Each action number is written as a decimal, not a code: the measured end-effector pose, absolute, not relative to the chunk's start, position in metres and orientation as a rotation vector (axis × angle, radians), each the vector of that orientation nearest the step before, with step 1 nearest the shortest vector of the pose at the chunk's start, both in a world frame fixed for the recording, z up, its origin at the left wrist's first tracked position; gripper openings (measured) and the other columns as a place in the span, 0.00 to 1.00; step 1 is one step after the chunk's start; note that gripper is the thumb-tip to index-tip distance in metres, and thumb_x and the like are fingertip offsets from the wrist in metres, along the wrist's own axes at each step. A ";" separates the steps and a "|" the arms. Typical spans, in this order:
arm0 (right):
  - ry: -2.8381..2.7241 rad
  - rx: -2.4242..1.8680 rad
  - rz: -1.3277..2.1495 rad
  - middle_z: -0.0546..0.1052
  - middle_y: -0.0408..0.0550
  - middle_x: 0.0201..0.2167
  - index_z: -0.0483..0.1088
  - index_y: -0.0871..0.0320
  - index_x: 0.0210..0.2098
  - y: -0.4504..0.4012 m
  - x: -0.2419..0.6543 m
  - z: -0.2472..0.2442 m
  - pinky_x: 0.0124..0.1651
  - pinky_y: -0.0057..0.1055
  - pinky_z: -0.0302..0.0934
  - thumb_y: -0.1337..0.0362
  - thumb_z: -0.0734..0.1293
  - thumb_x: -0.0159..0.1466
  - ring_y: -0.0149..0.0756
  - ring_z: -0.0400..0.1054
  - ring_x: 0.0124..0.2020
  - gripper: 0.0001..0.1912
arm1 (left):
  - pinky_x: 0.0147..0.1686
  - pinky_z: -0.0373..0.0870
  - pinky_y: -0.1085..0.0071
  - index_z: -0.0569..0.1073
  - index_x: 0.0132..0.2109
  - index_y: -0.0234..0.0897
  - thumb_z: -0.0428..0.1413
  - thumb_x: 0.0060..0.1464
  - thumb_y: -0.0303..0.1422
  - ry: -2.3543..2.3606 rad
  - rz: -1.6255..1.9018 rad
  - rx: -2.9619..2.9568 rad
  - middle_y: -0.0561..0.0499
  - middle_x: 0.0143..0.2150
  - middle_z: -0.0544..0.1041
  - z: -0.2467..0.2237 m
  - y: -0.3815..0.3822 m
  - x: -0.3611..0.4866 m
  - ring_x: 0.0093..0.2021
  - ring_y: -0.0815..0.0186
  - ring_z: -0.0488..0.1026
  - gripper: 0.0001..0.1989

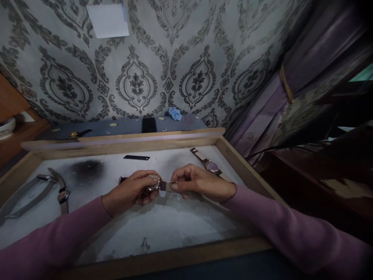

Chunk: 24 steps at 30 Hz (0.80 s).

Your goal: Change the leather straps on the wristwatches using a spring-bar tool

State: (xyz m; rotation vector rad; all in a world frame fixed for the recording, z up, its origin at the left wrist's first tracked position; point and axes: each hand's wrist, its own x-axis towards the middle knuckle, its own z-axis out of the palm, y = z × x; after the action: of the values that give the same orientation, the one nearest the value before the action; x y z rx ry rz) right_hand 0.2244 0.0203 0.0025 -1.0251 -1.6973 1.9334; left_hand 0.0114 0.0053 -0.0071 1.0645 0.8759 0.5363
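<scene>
A wristwatch with a round, shiny case is held between my two hands above the white board. My left hand is closed around the case, thumb across its face. Part of a dark strap shows beyond the left fingers. On the other side, my right hand pinches the light inner side of the strap. A thin, pin-like sliver shows at the right fingertips, too small to make out. Behind my right hand lies another watch with a rose-coloured case and its strap spread out.
A wooden frame rims the white board. At left lie a third watch and grey strap-like pieces. A flat black strip lies toward the back. Beyond the frame are a black rectangular object and crumpled blue material.
</scene>
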 end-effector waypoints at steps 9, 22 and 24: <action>-1.689 -1.010 1.910 0.69 0.38 0.16 0.71 0.62 0.26 0.021 0.224 0.003 0.23 0.23 0.47 0.56 0.72 0.53 0.22 0.57 0.18 0.14 | 0.14 0.42 0.79 0.67 0.31 0.35 0.53 0.52 0.37 0.869 0.544 1.056 0.57 0.19 0.66 -0.007 0.006 0.012 0.15 0.77 0.57 0.09; -1.685 -1.035 1.919 0.69 0.38 0.16 0.71 0.62 0.26 0.021 0.224 0.002 0.22 0.23 0.47 0.54 0.73 0.52 0.23 0.57 0.18 0.16 | 0.15 0.41 0.78 0.68 0.31 0.35 0.53 0.54 0.36 0.868 0.558 1.079 0.56 0.20 0.66 -0.010 0.006 0.010 0.17 0.76 0.57 0.08; -1.674 -1.032 1.926 0.69 0.38 0.16 0.71 0.62 0.26 0.021 0.224 0.003 0.22 0.23 0.47 0.54 0.73 0.51 0.23 0.58 0.18 0.16 | 0.15 0.41 0.78 0.68 0.32 0.35 0.52 0.54 0.35 0.872 0.552 1.079 0.56 0.20 0.67 -0.010 0.006 0.010 0.17 0.76 0.57 0.08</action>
State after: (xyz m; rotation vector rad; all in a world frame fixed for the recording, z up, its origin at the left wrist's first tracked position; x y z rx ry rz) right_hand 0.2237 0.0211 0.0026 -1.0318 -1.6743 1.9262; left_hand 0.0103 0.0057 -0.0102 1.0790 0.8718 0.5519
